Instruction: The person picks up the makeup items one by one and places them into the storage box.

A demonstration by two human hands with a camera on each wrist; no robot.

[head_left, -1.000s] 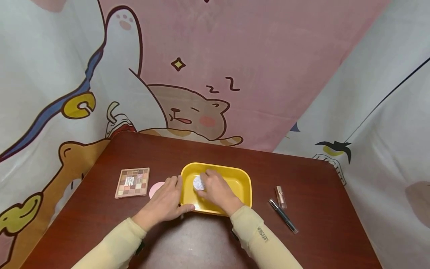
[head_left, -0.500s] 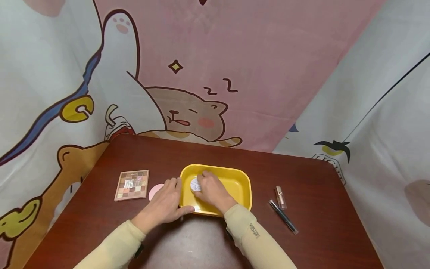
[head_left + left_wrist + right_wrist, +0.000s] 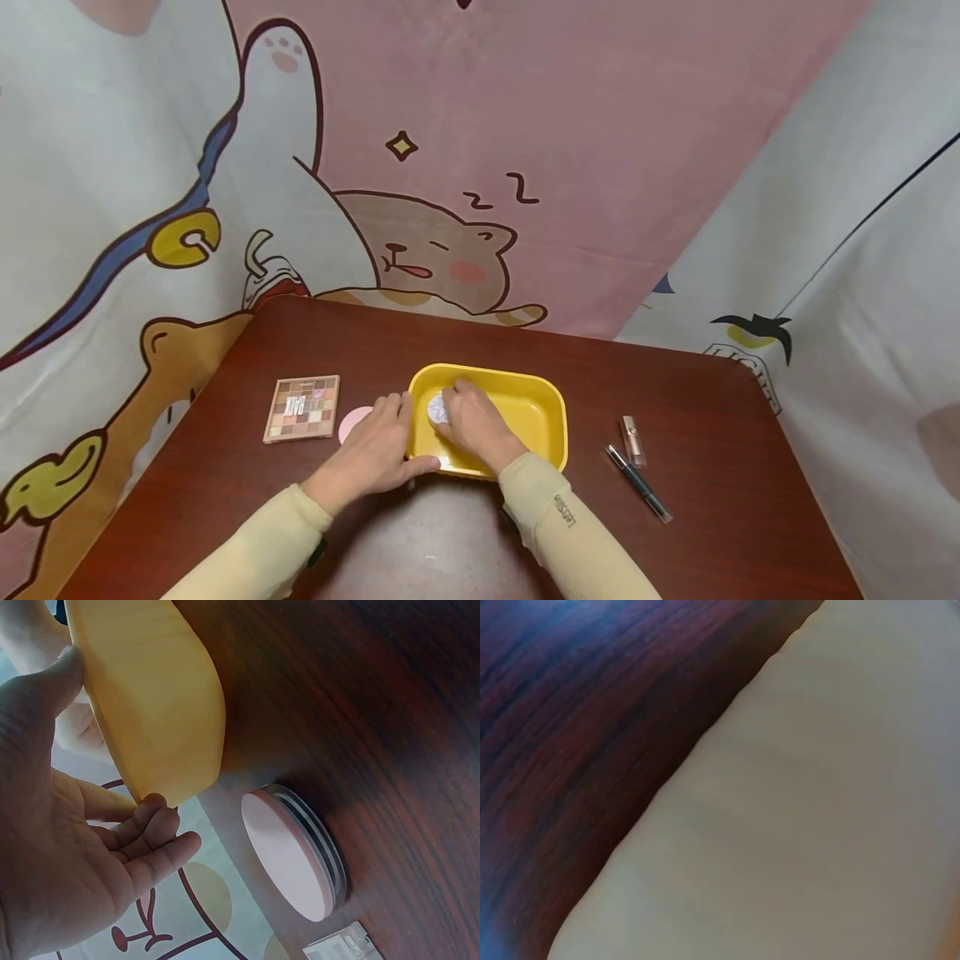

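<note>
A yellow tray [image 3: 536, 421] with rounded corners lies on the table. My left hand [image 3: 369, 450] grips its left end, the thumb at the near rim and the fingertips at the far corner. Inside that end, my right hand [image 3: 477, 423] holds a round white thing with grey marbling [image 3: 438, 409], its underside hidden. In the left wrist view the fingers of my left hand [image 3: 82, 847] curl at the rim beside a pink-topped round case [image 3: 289, 855] with a clear edge. Only a pale sleeve [image 3: 780, 810] and table show in the right wrist view.
An eyeshadow palette [image 3: 303, 408] lies left of the pink case. To the tray's right are a pinkish tube with a clear part [image 3: 633, 441] and a dark pen-like stick [image 3: 639, 483]. A printed curtain [image 3: 570, 167] hangs behind the brown table [image 3: 712, 467].
The right hand and the round white thing have shifted slightly left within the tray. The left hand keeps its place on the tray's end. The head view has swayed a little.
</note>
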